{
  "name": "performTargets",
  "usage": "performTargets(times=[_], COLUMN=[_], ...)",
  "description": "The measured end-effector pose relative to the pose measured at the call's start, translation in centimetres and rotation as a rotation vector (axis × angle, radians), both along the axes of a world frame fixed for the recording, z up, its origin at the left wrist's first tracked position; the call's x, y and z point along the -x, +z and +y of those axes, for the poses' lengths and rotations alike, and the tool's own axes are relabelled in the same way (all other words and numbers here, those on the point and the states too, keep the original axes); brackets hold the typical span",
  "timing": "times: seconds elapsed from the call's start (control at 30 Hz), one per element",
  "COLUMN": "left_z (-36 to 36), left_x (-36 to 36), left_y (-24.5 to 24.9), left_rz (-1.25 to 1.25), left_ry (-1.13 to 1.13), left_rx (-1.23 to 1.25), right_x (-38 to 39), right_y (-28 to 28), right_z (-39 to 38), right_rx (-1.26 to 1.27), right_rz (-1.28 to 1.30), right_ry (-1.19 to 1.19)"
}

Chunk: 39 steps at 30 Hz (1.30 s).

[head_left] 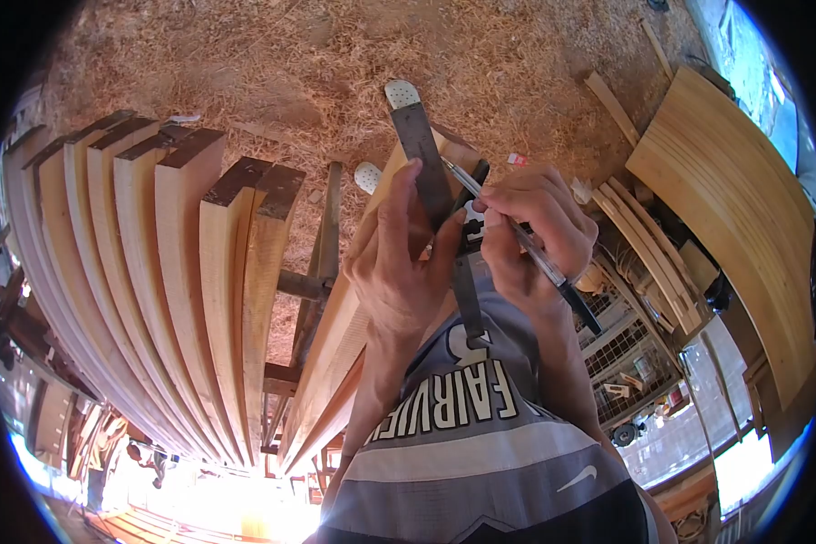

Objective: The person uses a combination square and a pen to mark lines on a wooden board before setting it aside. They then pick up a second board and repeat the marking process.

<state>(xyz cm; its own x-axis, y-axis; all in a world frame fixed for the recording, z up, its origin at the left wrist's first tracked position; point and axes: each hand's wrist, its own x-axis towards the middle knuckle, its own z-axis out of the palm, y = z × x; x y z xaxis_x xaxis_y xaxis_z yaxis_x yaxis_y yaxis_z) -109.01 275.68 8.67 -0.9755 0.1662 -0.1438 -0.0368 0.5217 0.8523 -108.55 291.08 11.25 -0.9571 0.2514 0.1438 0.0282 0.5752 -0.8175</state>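
Jersey (485, 440) cropped; left hand (397, 258) partly hides metal tool (416, 136), right hand (537, 225) pen (544, 262).

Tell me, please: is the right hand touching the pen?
Touching. The head view shows the right hand gripping the pen with its fingers, while the pen's dark end sticks out below the hand.

Ahead of the left hand (399, 245) and right hand (539, 236), the floor strewn with tan wood shavings (535, 68) leaves open room, broken near the person by the toe of a white perforated shoe (402, 93) at the far end of a flat dark grey bar (419, 140). To the left, a dense row of thick pale boards with brown end faces (189, 218) blocks sideways reach, and the gap between it and the long pale wooden beam (335, 349) is crossed by a dark wooden rail (303, 286). On the right, a hand could pass beside the right hand before meeting the stacked narrow pale wood strips (648, 254) and the broad honey-brown panel (730, 199).
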Motion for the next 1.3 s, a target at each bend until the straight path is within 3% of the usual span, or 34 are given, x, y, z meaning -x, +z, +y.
performTargets(times=[0.2, 0.3, 0.37, 0.43, 0.5, 0.6, 0.73, 0.87, 0.93, 1.03, 1.3], left_z=[-0.3, -0.2, -0.1, 0.0, 0.1, -0.1, -0.5, -3.6, -6.0, -8.5, -9.7], left_x=[-0.2, -0.1, 0.1, 0.3, 0.3, 0.4, 0.4, -0.6, -2.0, -5.0, -5.7], left_y=[-0.2, 0.2, 0.1, -0.7, -0.5, -0.3, -0.1, 2.2, 2.6, 2.3, -0.2], left_rz=[-0.005, -0.022, -0.046, 0.152, 0.137, 0.09, 0.02, -0.029, -0.058, -0.199, -0.217], left_ry=[-0.014, -0.024, -0.028, -0.031, -0.025, -0.034, -0.039, -0.125, -0.292, -0.298, -0.286], left_rx=[0.005, 0.012, 0.022, 0.011, 0.012, 0.012, -0.143, -0.125, 0.015, 0.243, 0.238], right_x=[-0.7, -0.8, -1.3, -1.7, -2.0, -1.9, -2.5, -2.6, -2.5, -2.4, -2.3], right_y=[0.6, 0.7, -0.1, -0.6, -0.5, -0.5, -1.6, -1.4, -1.3, -1.8, -2.7], right_z=[0.3, 0.5, 1.4, 0.8, 0.5, 0.6, 0.4, -0.1, 0.0, 0.2, 0.3], right_rx=[0.046, 0.03, -0.249, -0.2, -0.026, -0.061, -0.042, -0.04, -0.04, -0.057, -0.16], right_rz=[0.002, -0.077, -0.189, -0.238, -0.364, -0.426, -0.321, -0.275, -0.265, -0.267, -0.228], right_ry=[0.03, -0.196, -0.004, -0.025, -0.036, -0.03, -0.043, -0.07, -0.078, -0.048, -0.012])
